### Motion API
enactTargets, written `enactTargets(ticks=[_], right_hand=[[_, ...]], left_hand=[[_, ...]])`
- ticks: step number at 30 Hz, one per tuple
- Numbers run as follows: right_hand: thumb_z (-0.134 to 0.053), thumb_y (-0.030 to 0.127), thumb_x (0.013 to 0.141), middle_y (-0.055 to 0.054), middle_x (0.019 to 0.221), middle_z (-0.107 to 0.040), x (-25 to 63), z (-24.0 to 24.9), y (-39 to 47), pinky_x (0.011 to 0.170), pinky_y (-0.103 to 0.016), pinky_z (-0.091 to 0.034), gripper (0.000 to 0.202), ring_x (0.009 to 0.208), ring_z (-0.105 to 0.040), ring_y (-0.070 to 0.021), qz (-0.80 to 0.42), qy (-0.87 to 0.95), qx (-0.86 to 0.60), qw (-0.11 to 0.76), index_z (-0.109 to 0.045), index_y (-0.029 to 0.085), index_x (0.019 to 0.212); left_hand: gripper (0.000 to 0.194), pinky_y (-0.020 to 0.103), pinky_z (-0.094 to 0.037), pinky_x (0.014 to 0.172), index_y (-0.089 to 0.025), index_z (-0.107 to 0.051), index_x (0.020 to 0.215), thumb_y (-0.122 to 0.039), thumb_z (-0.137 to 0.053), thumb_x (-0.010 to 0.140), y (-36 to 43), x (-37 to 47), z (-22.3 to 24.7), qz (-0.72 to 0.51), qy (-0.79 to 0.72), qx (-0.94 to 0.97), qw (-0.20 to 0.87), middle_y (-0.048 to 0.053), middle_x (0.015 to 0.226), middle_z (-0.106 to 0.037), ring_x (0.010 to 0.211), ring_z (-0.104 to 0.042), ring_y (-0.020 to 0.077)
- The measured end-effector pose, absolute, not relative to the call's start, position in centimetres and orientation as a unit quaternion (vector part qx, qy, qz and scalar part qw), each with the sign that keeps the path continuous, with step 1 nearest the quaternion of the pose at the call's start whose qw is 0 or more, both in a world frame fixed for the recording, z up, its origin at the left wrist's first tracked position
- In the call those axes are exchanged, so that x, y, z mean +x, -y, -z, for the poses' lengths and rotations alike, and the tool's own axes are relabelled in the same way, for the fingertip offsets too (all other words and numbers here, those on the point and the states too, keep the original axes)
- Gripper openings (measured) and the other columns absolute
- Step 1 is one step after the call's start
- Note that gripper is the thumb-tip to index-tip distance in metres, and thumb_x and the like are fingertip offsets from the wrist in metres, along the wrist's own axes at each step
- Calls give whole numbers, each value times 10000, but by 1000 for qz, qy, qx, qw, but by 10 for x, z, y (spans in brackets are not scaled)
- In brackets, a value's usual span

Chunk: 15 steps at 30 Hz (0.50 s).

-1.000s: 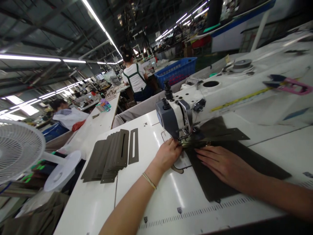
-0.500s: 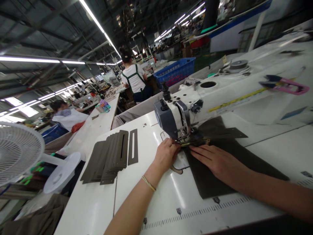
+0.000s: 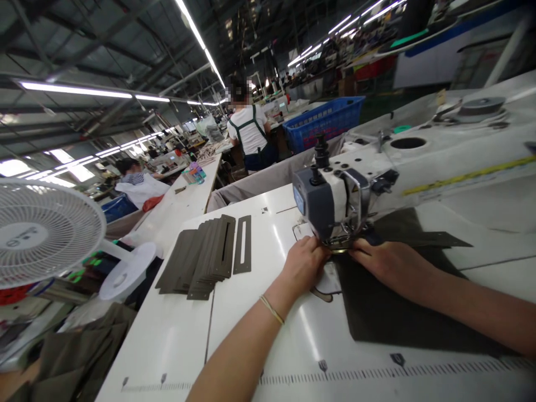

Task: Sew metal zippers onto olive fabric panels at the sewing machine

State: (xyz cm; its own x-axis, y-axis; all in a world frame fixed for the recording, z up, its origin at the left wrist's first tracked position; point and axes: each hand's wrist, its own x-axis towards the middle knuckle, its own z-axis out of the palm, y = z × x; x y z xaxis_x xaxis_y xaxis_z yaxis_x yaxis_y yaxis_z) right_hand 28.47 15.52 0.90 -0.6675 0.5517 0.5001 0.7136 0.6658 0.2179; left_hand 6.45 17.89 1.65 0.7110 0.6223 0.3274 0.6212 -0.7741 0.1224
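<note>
A dark olive fabric piece (image 3: 372, 312) lies under the head of a sewing machine (image 3: 324, 206) and spreads toward the front of the table. Left of the presser foot, my left hand (image 3: 305, 262) is closed at the fabric's edge, its fingertips partly hidden. My right hand (image 3: 391, 265) pinches the fabric close to the foot on the right side. Between the hands shows a short yellowish strip (image 3: 339, 251), perhaps metal; I cannot tell. Behind my right hand, more olive fabric (image 3: 435, 239) sticks out to the right.
A fanned stack of olive pieces (image 3: 196, 257) lies on the left of the white table (image 3: 247, 312), beside one slotted strip (image 3: 243, 245). A white fan (image 3: 46, 234) stands at the left. Beyond are a blue crate (image 3: 322, 123) and a co-worker (image 3: 249, 131) facing away.
The view has swung a little left. My right hand has gone from lying flat on the fabric to bent fingers near the foot. My left hand stays by the foot.
</note>
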Motion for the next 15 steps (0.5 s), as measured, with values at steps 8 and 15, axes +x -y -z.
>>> enactTargets(ticks=[8, 15], right_hand=[[-300, -28, 848, -87, 832, -705, 299, -8, -172, 394, -278, -340, 428, 423, -497, -118, 229, 915, -258, 210, -688, 153, 859], [-307, 44, 911, -82, 889, -706, 308, 1, -177, 492, -272, -437, 420, 552, -588, -134, 180, 919, -237, 260, -706, 175, 937]], left_hand=[[175, 349, -500, 816, -176, -649, 1015, -210, -483, 970, -175, 64, -17, -154, -362, 919, 9, 79, 968, -603, 921, -557, 219], [146, 346, -490, 816, -156, -649, 995, -179, -513, 945, -173, 65, -19, -146, -367, 919, 3, 83, 982, -609, 925, -553, 223]])
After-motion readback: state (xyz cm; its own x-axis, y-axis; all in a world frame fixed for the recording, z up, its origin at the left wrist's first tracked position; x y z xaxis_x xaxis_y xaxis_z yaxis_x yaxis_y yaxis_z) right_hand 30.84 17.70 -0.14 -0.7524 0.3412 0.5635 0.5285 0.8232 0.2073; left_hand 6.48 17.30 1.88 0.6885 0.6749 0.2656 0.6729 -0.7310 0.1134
